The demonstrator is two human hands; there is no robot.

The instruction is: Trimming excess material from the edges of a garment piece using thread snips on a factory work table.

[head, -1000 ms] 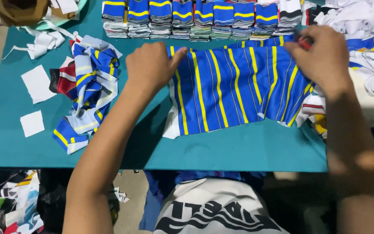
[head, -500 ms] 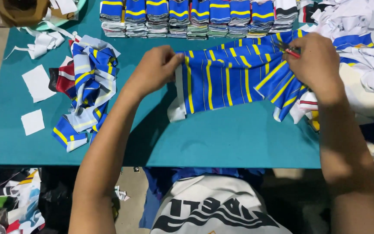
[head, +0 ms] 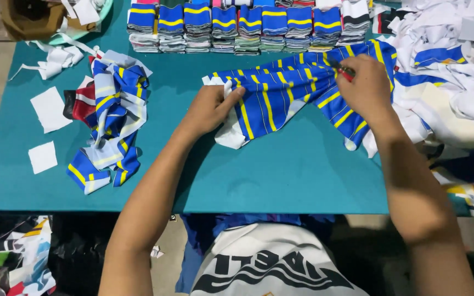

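On the teal bench point(head: 303, 181), left hand point(head: 207, 109) and right hand point(head: 366, 87) — fingers gripping — gather a half-folded blue yellow-striped cloth point(head: 286, 90); folded stacks point(head: 231, 27) behind look done — a loose heap point(head: 451, 66) remains.

Teal table point(head: 303, 175); on it a striped cloth point(head: 297, 90), a row of folded stacks point(head: 237, 27), a scrap heap point(head: 111, 120), white squares point(head: 45, 131), white offcuts point(head: 456, 60).

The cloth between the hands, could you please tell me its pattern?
The cloth is blue with yellow stripes and a white edge, seen in the head view.
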